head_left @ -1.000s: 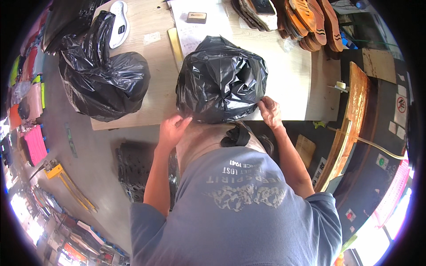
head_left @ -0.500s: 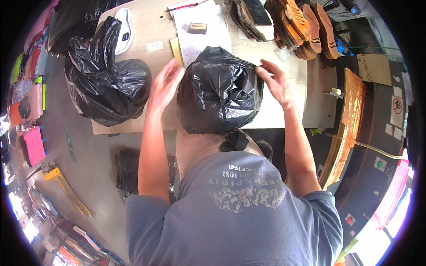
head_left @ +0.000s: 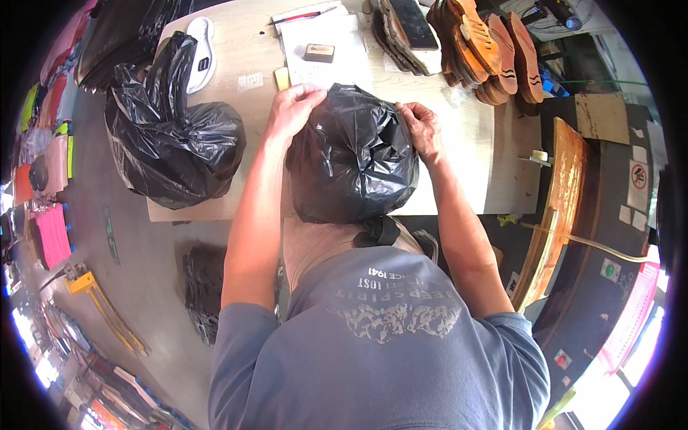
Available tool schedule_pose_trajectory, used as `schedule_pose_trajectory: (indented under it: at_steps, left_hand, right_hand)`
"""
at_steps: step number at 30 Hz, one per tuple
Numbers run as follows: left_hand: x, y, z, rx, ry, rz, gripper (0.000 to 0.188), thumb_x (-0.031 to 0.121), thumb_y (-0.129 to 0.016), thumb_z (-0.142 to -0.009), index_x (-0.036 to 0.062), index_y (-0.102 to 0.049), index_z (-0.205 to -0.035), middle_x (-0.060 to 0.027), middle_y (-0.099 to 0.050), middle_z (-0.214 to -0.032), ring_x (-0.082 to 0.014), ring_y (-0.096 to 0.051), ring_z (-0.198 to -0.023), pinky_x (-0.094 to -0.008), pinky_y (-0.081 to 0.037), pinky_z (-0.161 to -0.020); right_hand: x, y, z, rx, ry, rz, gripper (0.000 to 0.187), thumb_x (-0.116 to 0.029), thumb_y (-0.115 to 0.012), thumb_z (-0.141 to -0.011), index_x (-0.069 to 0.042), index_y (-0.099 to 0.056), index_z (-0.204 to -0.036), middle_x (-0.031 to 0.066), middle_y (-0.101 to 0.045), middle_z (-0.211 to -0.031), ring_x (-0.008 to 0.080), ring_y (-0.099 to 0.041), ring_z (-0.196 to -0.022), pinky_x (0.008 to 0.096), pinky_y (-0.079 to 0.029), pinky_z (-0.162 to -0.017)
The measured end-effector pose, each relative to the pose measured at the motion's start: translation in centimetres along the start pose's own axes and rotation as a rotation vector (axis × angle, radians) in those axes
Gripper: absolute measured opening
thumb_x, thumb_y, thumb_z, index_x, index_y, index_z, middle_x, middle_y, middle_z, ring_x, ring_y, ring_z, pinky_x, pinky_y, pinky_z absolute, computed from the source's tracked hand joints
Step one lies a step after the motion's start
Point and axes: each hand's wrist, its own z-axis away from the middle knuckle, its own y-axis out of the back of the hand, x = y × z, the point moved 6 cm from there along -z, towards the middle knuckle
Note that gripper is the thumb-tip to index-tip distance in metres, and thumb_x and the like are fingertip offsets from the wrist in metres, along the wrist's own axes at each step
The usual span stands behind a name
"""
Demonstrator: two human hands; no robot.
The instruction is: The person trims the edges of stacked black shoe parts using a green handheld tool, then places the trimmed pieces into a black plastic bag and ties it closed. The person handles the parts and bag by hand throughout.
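Note:
A full black plastic bag (head_left: 351,161) rests at the table's near edge, right in front of my body. My left hand (head_left: 294,111) pinches the bag's far left rim between thumb and fingers. On the other side, my right hand (head_left: 421,129) is closed on the far right rim, fingers bent. The bag's top is crumpled, and its contents are hidden. To the left stands a second black plastic bag (head_left: 179,147), bulging, its gathered neck pointing away from me.
On the table (head_left: 459,179) lie a white sole-shaped piece (head_left: 201,57), papers (head_left: 351,36) with a red pen (head_left: 297,18), and a small block (head_left: 319,52). Stacked insoles (head_left: 494,54) and a phone (head_left: 410,25) sit at the far right. A wooden board (head_left: 559,193) leans at right.
Both hands have moved inward onto the bag's rim and closed on it. Before, the left hand was apart from it with fingers spread.

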Motion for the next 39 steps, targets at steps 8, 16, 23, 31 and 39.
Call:
schedule_pose_trajectory:
  at_steps: [8, 16, 23, 31, 39]
  left_hand:
    - [1.0, 0.3, -0.7, -0.014, -0.034, -0.08, 0.038, 0.027, -0.078, -0.095, 0.0006, -0.073, -0.121, -0.0075, -0.077, -0.106, -0.015, -0.068, -0.102, -0.0295, -0.054, -0.091]
    - [3.6, -3.6, -3.2, -0.497, -0.107, -0.468, 0.033, 0.016, -0.08, -0.092, 0.001, -0.074, -0.121, -0.0102, -0.076, -0.114, -0.0165, -0.07, -0.105, -0.0307, -0.054, -0.096]
    - [0.4, -3.3, -5.7, -0.243, -0.119, -0.353, 0.024, 0.019, -0.083, -0.087, 0.0049, -0.079, -0.105, -0.0078, -0.078, -0.099, -0.0158, -0.072, -0.091, -0.032, -0.057, -0.085]
    - [0.9, -2.7, -5.3, -0.147, -0.124, -0.406, 0.018, 0.014, -0.082, -0.09, 0.0055, -0.078, -0.106, 0.0003, -0.075, -0.094, -0.0094, -0.066, -0.087, -0.0285, -0.054, -0.083]
    - [0.3, -1.6, -4.7, -0.119, -0.053, -0.317, 0.03, 0.028, -0.077, -0.095, 0.0053, -0.077, -0.115, 0.0001, -0.075, -0.101, -0.0082, -0.065, -0.093, -0.0251, -0.051, -0.084]
  right_hand:
    - [0.6, 0.1, 0.3, 0.016, 0.009, 0.166, 0.057, -0.052, -0.062, -0.103, 0.002, -0.075, -0.099, 0.005, -0.068, -0.079, 0.0148, -0.058, -0.078, 0.0325, -0.048, -0.076]
    - [1.5, 0.6, 1.0, 0.02, 0.077, 0.182, 0.043, -0.042, -0.071, -0.1, 0.001, -0.077, -0.101, 0.0059, -0.073, -0.081, 0.0132, -0.062, -0.079, 0.0308, -0.05, -0.075]
    - [2.6, 0.0, 0.6, 0.04, 0.008, 0.09, 0.047, -0.044, -0.068, -0.101, 0.002, -0.076, -0.107, 0.0126, -0.074, -0.085, 0.02, -0.066, -0.082, 0.0337, -0.052, -0.08]
    - [3.8, 2.5, 6.2, 0.062, 0.042, 0.266, 0.047, -0.045, -0.067, -0.102, 0.001, -0.075, -0.107, 0.0151, -0.075, -0.086, 0.0237, -0.069, -0.083, 0.0354, -0.054, -0.079]
    - [4.7, 1.8, 6.3, 0.197, -0.018, 0.213, 0.056, -0.051, -0.057, -0.105, 0.003, -0.073, -0.098, 0.0169, -0.069, -0.078, 0.0238, -0.065, -0.077, 0.0373, -0.052, -0.075]
